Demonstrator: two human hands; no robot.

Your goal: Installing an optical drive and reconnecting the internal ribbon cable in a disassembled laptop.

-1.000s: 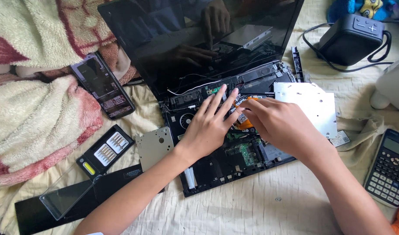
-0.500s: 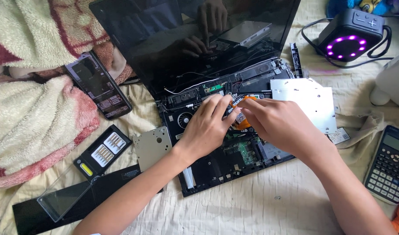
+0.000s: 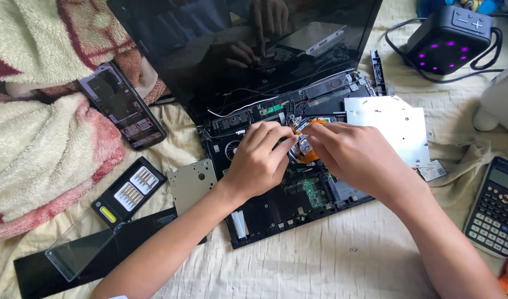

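While both hands' fingers (image 3: 281, 145) pinch an orange ribbon cable (image 3: 309, 156), opened laptop (image 3: 276, 210), drive (image 3: 395, 130) adjacent.

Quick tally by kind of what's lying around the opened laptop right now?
Opened black laptop with exposed circuit boards: 1
Silver metal drive casing: 1
Grey metal bracket plate: 1
Black smartphone: 1
Black screwdriver bit case: 1
Dark scientific calculator: 1
Black cube speaker with purple lights: 1
Total: 7

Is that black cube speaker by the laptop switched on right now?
On. The speaker shows a ring of purple lights glowing on its front face, beyond the opened laptop.
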